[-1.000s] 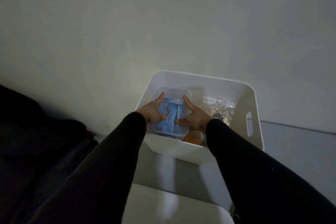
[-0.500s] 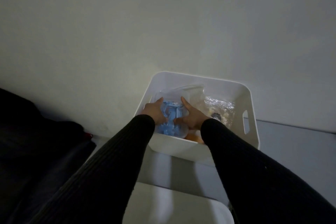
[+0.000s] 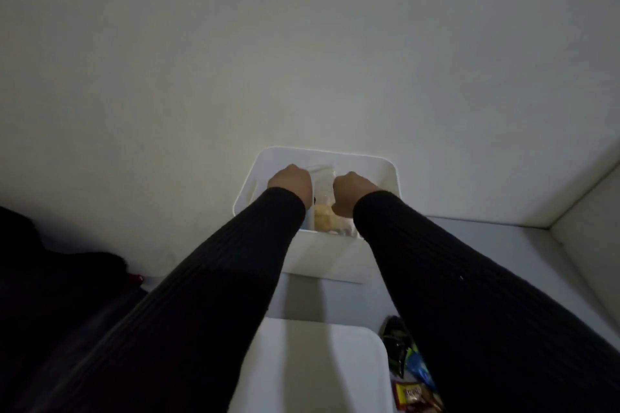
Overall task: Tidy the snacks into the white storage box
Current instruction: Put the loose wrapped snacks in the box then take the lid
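Both your hands are down inside the box point(image 3: 339, 255) at frame centre, backs toward the camera, fingers turned away below the knuckles; your left hand point(image 3: 291, 182) and right hand point(image 3: 350, 193) sit side by side with a narrow gap between them, and in that gap a clear tub point(image 3: 322, 176) shows, glossy and see-through; each hand seems to bear on one side of it, but whether the fingers curl round it or lie flat against it I cannot tell, since they are hidden; the tub appears to stand between your palms with its length running away from you toward the wall point(image 3: 302, 43), so any coming push or release looks to go straight down and forward, with neither hand clearly nearer; just below the tub, toward you, a pale yellow snack point(image 3: 322, 216) lies in the box, soft-edged and matt, its make too dim to name; the box itself is smooth white plastic with rounded corners and a thin rim, set against the plain matt wall; your sleeves point(image 3: 235, 271) are dark ribbed knit and cover much of the near wall of the box; nearer you, at lower centre, a flat white lid point(image 3: 315, 369) with rounded corners lies well apart from the box; at lower right, beside it, loose packets point(image 3: 411, 375) wait, crinkled and shiny, green, blue and red, so by my reading the tidying is only partly done.
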`<state>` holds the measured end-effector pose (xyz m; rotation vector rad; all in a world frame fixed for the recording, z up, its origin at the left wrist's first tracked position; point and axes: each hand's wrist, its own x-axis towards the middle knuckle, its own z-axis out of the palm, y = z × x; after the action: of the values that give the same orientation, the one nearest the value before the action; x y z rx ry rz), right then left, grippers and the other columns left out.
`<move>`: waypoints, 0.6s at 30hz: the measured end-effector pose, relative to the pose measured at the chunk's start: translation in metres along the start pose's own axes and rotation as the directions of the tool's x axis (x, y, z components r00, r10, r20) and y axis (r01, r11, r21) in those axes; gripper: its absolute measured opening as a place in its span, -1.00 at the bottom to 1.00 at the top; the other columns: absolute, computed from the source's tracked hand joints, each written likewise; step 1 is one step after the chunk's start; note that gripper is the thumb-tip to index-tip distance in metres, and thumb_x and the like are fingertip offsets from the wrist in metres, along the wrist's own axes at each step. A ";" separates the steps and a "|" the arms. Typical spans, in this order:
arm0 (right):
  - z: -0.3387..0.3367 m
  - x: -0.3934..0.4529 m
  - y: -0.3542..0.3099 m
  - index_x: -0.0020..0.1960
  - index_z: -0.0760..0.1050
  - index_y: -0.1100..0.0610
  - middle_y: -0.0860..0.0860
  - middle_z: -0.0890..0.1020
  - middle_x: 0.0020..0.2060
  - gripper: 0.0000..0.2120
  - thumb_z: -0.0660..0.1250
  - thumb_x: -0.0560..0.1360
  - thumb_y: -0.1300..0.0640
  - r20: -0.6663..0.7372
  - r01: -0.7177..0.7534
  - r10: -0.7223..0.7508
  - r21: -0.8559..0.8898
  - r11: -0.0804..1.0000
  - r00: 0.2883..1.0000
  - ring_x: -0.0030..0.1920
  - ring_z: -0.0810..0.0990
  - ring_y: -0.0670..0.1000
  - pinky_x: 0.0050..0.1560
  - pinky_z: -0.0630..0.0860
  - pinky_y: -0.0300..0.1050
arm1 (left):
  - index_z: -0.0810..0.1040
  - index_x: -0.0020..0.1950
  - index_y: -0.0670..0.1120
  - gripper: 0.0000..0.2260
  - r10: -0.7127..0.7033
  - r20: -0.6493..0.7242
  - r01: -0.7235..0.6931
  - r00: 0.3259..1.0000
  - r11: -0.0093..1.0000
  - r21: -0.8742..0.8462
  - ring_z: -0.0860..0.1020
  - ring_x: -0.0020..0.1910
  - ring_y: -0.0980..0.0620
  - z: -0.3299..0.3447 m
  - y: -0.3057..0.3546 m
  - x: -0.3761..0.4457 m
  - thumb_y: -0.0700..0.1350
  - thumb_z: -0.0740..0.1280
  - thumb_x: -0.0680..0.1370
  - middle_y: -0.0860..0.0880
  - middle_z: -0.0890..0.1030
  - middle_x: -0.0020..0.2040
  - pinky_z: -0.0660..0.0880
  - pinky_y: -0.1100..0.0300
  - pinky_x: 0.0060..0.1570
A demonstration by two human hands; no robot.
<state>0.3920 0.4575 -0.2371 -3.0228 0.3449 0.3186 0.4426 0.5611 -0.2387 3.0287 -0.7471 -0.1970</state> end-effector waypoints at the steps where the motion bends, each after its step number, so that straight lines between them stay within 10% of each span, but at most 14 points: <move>1: -0.006 -0.010 0.004 0.13 0.52 0.31 0.19 0.60 0.12 -0.77 0.23 0.52 0.25 -0.023 -0.003 0.002 -0.028 1.000 1.000 0.12 0.59 0.14 0.01 0.48 -0.14 | 0.52 0.16 -0.28 -0.78 0.014 -0.023 -0.014 1.000 1.000 0.004 0.56 0.13 -0.14 -0.005 0.007 -0.007 -0.24 0.21 0.56 -0.21 0.54 0.17 0.49 0.13 0.05; 9: -0.014 -0.095 0.063 -0.28 0.38 0.26 0.12 0.50 -0.22 -0.79 0.21 0.51 0.22 -0.245 -0.042 0.039 -0.009 0.999 0.969 -0.17 0.45 0.09 -0.26 0.36 -0.16 | 0.53 0.07 -0.27 -0.80 0.078 -0.165 -0.102 0.983 0.985 -0.140 0.55 0.07 -0.13 0.005 0.078 -0.085 -0.15 0.26 0.56 -0.21 0.57 0.09 0.39 0.18 -0.09; 18: 0.151 -0.218 0.151 0.36 0.38 0.28 0.17 0.45 0.30 -0.50 0.30 0.49 0.07 -0.449 0.134 0.058 0.384 0.914 0.891 0.30 0.44 0.12 0.31 0.38 -0.09 | 0.21 0.50 -0.15 -0.43 0.071 -0.258 -0.226 0.963 0.731 -0.643 0.24 0.47 -0.02 0.165 0.159 -0.213 -0.11 0.34 0.54 -0.09 0.28 0.48 0.11 0.29 0.41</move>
<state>0.1195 0.3729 -0.3461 -2.6450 0.3276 -0.4273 0.1607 0.5214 -0.3701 2.2425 -0.7014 -0.0963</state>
